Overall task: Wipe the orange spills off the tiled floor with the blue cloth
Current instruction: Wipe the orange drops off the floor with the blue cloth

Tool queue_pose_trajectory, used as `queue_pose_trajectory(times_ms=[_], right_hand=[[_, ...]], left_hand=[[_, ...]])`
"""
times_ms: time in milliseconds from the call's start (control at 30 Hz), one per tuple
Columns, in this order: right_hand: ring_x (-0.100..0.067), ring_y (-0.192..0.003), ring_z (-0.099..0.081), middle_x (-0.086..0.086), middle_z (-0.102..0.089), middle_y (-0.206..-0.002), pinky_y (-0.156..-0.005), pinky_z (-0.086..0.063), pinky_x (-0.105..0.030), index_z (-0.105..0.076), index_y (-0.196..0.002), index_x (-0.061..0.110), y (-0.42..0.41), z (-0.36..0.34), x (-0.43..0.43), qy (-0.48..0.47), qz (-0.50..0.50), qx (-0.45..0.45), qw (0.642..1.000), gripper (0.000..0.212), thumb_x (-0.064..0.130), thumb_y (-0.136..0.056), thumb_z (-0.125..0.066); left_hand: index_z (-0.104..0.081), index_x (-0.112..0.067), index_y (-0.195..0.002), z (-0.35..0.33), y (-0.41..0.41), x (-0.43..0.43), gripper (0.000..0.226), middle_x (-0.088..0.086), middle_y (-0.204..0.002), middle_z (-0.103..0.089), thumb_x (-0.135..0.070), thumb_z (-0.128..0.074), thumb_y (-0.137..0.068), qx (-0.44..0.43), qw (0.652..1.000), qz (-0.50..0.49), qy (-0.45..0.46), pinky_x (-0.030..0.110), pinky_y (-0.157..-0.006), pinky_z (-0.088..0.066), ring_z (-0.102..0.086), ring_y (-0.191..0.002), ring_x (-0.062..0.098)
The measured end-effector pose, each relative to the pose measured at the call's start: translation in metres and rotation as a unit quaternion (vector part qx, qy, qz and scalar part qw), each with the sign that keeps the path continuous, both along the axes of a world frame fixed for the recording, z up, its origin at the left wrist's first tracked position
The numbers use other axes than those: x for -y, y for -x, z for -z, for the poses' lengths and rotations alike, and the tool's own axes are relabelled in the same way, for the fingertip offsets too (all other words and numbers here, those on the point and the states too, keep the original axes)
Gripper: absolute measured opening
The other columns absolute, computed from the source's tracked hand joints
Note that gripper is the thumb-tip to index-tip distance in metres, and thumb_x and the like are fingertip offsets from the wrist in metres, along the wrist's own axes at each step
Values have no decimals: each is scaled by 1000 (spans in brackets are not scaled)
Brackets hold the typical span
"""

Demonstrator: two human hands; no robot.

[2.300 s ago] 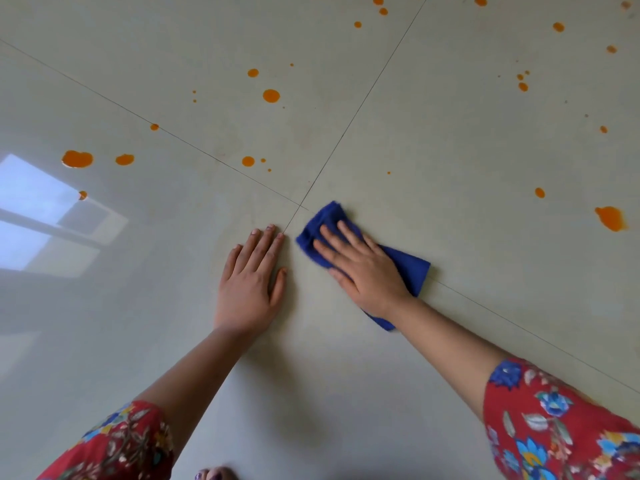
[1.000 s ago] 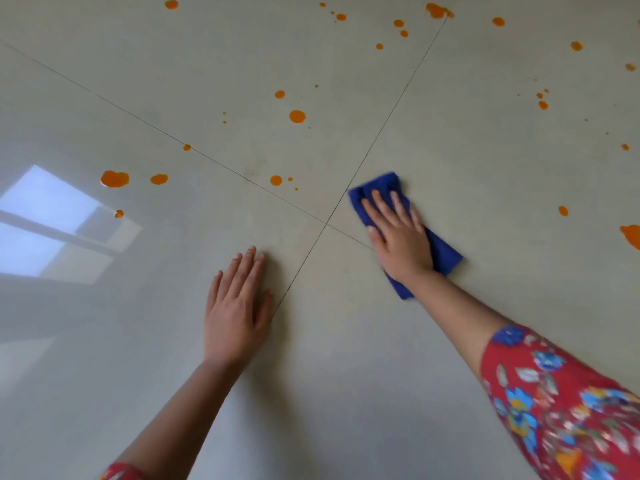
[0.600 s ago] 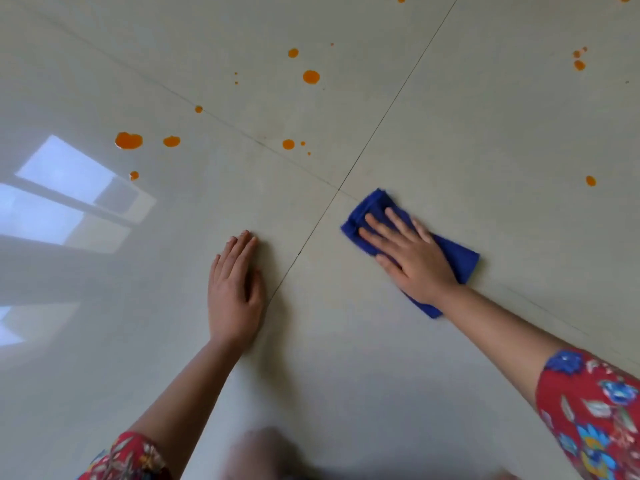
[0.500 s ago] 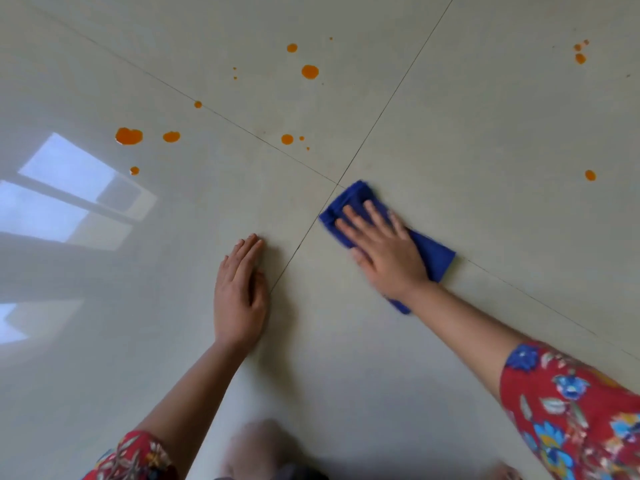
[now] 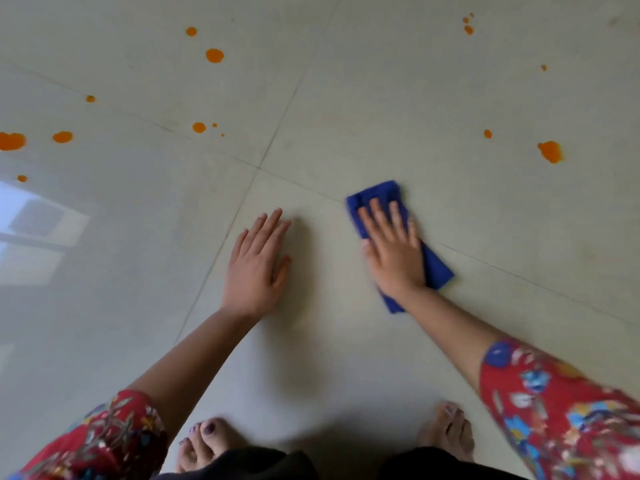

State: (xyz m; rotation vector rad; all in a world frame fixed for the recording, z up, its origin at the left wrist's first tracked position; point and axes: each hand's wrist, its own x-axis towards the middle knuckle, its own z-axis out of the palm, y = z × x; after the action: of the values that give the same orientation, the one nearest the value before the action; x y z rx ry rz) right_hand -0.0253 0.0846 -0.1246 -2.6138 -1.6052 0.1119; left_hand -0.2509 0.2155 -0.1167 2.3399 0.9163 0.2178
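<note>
My right hand (image 5: 393,249) lies flat with straight fingers on the folded blue cloth (image 5: 434,268), pressing it to the pale tiled floor (image 5: 346,98) just right of a grout crossing. My left hand (image 5: 256,265) rests flat on the floor to the cloth's left, fingers straight. Orange spills dot the tiles: a large blot at the far left (image 5: 12,141), a drop beside it (image 5: 62,136), a round drop at the upper left (image 5: 214,55), a small one nearer the crossing (image 5: 198,127) and a blot at the right (image 5: 550,151).
My bare feet (image 5: 204,441) stand at the bottom edge, one under each arm. A bright window reflection (image 5: 38,230) glares on the left tiles. Small orange specks (image 5: 468,28) sit at the upper right.
The cloth and my right hand slid right, away from the grout crossing. My left hand shifted right across the grout line. The view tilted down, so my feet now show.
</note>
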Motion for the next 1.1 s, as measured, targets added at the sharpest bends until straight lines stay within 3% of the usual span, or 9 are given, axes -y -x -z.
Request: queue_pose_trajectory(times_ms=[133,200,300,433,500,633,767,867,1100], right_hand=[[-23,-150,-13,7,-18,-162,-121,-7,-42,-19,-153,34,32,-6,63,55,-202,-19,978,55,39,-101,-33],[-21,-150,-11,10,-16,-162,-120,-11,-45,-16,-153,38,14,-6,121,66,-185,-26,980,54,40,-101,-31],[-20,-150,-8,11,-11,-162,-114,-23,-53,-6,-153,41,-42,-7,185,72,39,-4,997,55,41,-100,-22],[-23,-150,-10,6,-15,-162,-120,-9,-50,-14,-153,31,-85,-6,132,26,347,-26,937,62,48,-94,-9],[-23,-150,-10,7,-15,-162,-120,-5,-45,-19,-154,29,-77,-5,95,34,291,-30,956,62,46,-95,-13],[-18,-150,-9,10,-16,-162,-121,-8,-42,-24,-153,34,-61,-9,126,80,-69,-24,994,56,41,-98,-32],[-19,-150,-10,9,-17,-161,-117,-17,-53,-15,-153,36,-92,-6,120,52,159,-28,985,57,43,-97,-23],[-19,-151,-5,10,-9,-163,-121,-4,-47,-13,-154,33,-103,-5,46,58,272,-14,961,60,46,-96,-15],[-23,-150,-8,8,-13,-163,-119,-5,-46,-18,-154,31,-7,0,-129,56,28,-20,998,59,41,-96,-19]], left_hand=[[-23,-25,-153,-3,-44,2,66,-7,-162,-11,-48,-28,-92,-34,998,53,-3,36,-119,-8,-6,-150,16],[-15,-28,-155,-2,-59,7,67,-9,-162,-2,-52,-22,-92,-47,996,76,-4,35,-119,-2,3,-150,13],[-3,-33,-155,-3,-67,23,68,-12,-162,10,-56,-13,-92,-65,990,126,-18,30,-118,9,16,-148,10],[-8,-30,-155,7,-70,32,65,-10,-162,7,-54,-16,-95,-84,981,166,-51,29,-119,10,14,-149,11],[-12,-28,-155,10,-70,32,64,-9,-163,2,-52,-21,-96,-94,981,161,-62,29,-119,8,9,-149,11],[-12,-27,-155,6,-60,27,64,-10,-163,-1,-48,-27,-97,-90,988,115,-52,32,-120,3,6,-150,11],[-13,-26,-155,3,-34,13,64,-12,-163,-2,-48,-28,-97,-91,994,52,-30,33,-122,0,6,-150,9],[-16,-26,-155,0,-18,7,64,-12,-162,-5,-47,-31,-97,-75,997,10,-18,31,-121,1,4,-149,8],[-31,-20,-151,-10,22,-35,60,-5,-161,-20,-41,-37,-95,-12,987,-158,16,35,-121,-9,-12,-150,15]])
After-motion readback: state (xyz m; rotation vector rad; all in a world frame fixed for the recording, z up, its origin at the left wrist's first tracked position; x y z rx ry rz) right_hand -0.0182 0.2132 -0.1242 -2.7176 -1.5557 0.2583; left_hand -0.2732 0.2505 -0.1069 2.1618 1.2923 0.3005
